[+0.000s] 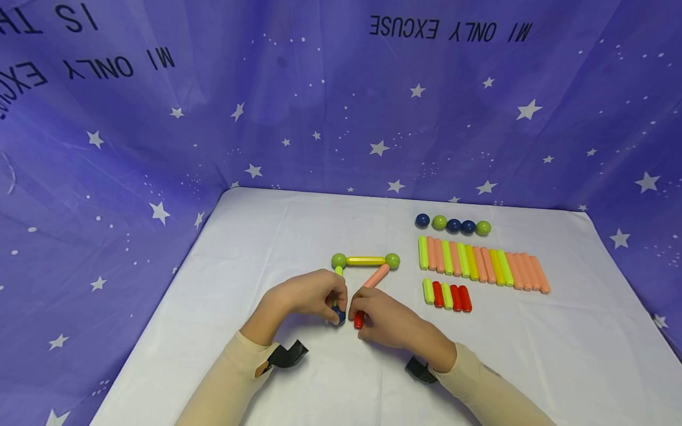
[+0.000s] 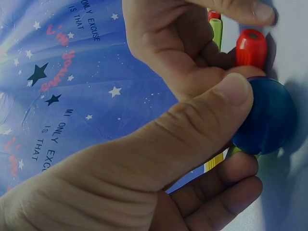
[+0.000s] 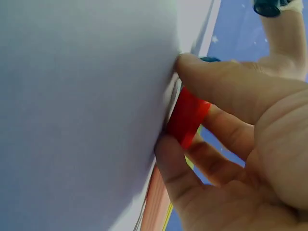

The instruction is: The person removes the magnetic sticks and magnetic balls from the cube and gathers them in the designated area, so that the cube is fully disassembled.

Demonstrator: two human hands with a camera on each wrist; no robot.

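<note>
My left hand [image 1: 311, 294] pinches a dark blue ball [image 1: 338, 316] between thumb and fingers, low over the white table. In the left wrist view the thumb presses the side of this blue ball [image 2: 270, 115]. Just to the right, my right hand [image 1: 389, 318] grips a short red stick [image 1: 359, 320], whose side shows between thumb and finger in the right wrist view. A light green stick [image 1: 338, 271] runs from a green ball [image 1: 338, 260] down behind my left fingers. A yellow stick [image 1: 366, 260] spans to another green ball [image 1: 392, 260]. From there a salmon stick [image 1: 377, 276] slants toward my right hand.
At the back right, blue and green balls [image 1: 454, 225] lie in a row. Below them are a long row of salmon, yellow and green sticks [image 1: 482, 264] and several short red and green sticks [image 1: 447, 296]. A purple star-printed curtain [image 1: 341, 118] borders the table [image 1: 256, 236].
</note>
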